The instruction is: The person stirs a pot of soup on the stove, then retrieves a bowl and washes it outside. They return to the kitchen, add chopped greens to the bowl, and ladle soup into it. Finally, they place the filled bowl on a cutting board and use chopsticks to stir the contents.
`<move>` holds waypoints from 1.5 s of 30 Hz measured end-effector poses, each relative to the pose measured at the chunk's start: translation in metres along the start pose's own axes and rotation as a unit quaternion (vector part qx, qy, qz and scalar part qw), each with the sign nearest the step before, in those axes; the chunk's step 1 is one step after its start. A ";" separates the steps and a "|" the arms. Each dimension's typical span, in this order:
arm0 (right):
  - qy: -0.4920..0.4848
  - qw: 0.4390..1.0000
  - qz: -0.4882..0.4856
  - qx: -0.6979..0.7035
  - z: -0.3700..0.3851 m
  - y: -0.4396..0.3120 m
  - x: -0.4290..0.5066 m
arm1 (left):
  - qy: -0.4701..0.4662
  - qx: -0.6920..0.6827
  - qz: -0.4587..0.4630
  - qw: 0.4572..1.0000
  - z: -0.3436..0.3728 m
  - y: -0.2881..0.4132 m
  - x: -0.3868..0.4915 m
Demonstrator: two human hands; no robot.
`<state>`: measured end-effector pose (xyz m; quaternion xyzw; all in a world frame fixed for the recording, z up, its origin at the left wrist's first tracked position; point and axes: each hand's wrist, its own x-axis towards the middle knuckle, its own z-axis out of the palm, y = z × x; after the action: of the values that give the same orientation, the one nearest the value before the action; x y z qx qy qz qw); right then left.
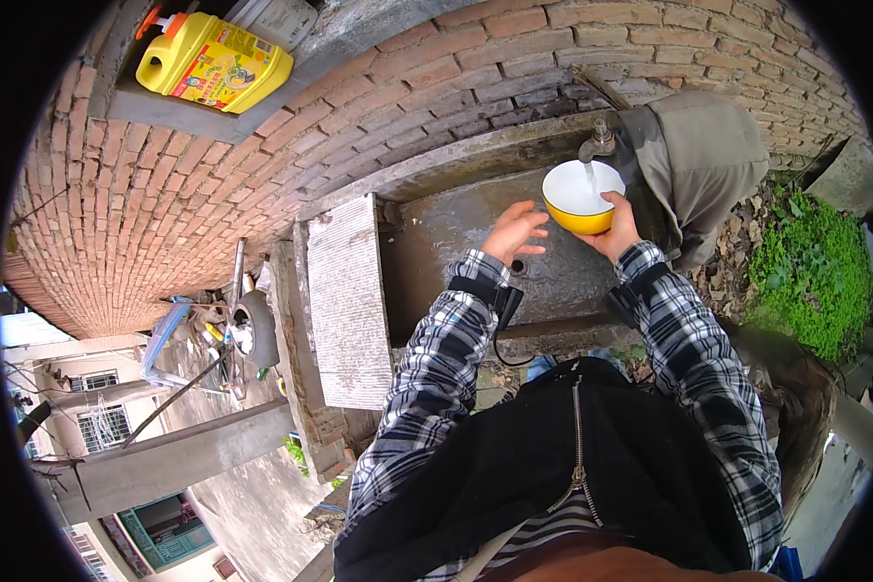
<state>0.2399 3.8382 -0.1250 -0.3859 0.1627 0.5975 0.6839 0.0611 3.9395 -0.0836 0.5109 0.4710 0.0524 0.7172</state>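
Observation:
A yellow bowl with a white inside (578, 217) is held in my right hand (614, 227), thumb on the rim and fingers beneath. Water runs into it from a metal tap (598, 145) just above. To the left of the bowl, my left hand (515, 231) holds nothing, its fingers spread and turned towards the bowl without gripping it. Both hands are over a concrete sink basin (451, 240) with a wet bottom and a dark drain hole (516, 265).
A corrugated sheet (345, 305) lies across the basin's left end. Grey cloth (706, 145) drapes beside the tap. A yellow pump jug (218, 65) stands on a concrete ledge against the brick wall (422, 80). Green plants (815, 276) grow at right.

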 end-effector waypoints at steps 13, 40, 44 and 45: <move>-0.036 0.999 0.003 0.015 -0.024 -0.005 -0.011 | 0.004 0.006 0.011 1.000 -0.017 -0.024 0.009; -0.018 0.950 -0.123 -0.287 -0.003 -0.006 0.015 | 0.090 -0.021 0.005 0.996 -0.053 -0.047 0.007; 0.043 0.702 -0.385 -0.597 0.011 -0.010 0.023 | 0.095 -0.035 0.008 0.995 -0.055 -0.053 0.008; 0.047 0.669 -0.409 -0.619 0.010 -0.011 0.021 | 0.094 -0.035 0.008 0.995 -0.056 -0.053 0.009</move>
<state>0.2524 3.8602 -0.1294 -0.7761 -0.3868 0.2024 0.4551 0.0035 3.9570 -0.1326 0.4821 0.5303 0.1227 0.6866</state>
